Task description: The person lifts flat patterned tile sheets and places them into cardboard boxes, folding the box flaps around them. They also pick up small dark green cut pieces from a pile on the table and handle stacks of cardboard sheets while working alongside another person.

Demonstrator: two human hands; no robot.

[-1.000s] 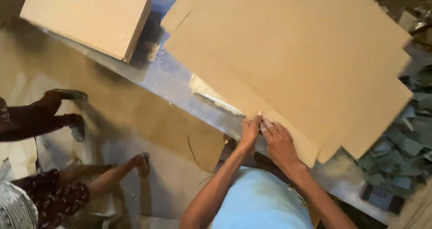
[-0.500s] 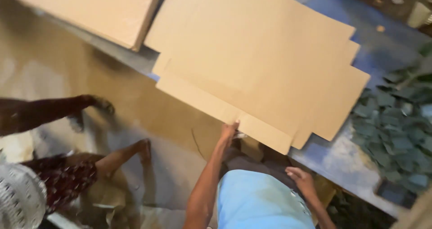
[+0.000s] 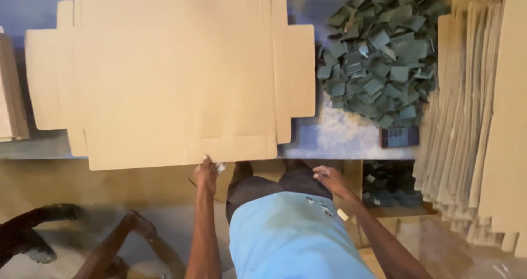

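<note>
Lying flat on the blue-grey worktable [image 3: 340,139], the large tan die-cut cardboard sheet [image 3: 170,76] has its near edge pinched by the left hand [image 3: 206,175] — right hand [image 3: 329,177] rests loosely curled and empty on dark trousers.

Both arms reach forward from a light blue shirt toward the cardboard sheet [image 3: 170,76].

The left hand [image 3: 206,176] is raised to the sheet's near edge, fingers curled and apparently pinching it, forearm straight and almost upright in the frame. The right hand [image 3: 329,177] hangs short of that edge, down by the thigh, fingers loosely bent, gripping nothing, its forearm angled outward.
</note>
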